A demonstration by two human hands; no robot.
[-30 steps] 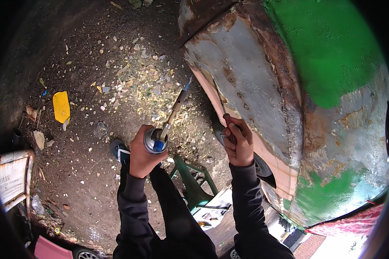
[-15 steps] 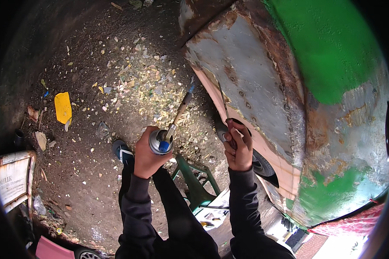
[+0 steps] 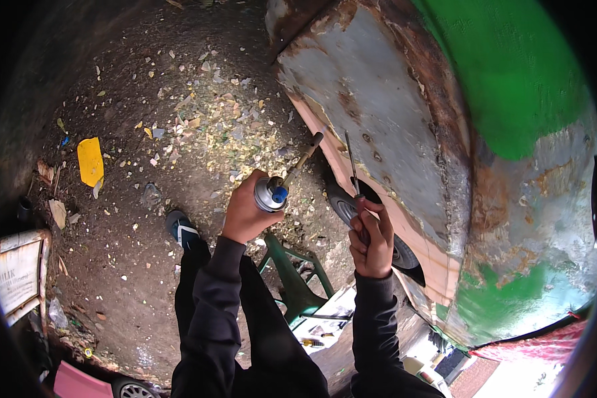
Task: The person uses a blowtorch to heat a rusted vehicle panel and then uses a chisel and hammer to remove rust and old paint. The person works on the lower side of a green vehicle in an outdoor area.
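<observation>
We grip the gas torch (image 3: 276,190) in our left hand (image 3: 245,213), fingers wrapped around the canister, nozzle aimed up at the rusted car panel (image 3: 371,113). Our right hand (image 3: 371,240) is closed around a scraper (image 3: 353,169), blade upright just beside the panel's lower edge, close to the nozzle, above the wheel (image 3: 343,205).

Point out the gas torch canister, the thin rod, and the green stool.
gas torch canister (image 3: 270,194), head view, on its silver top.
thin rod (image 3: 351,162), head view, mid-shaft above the right hand (image 3: 371,239).
green stool (image 3: 292,275), head view, on its leg.
</observation>
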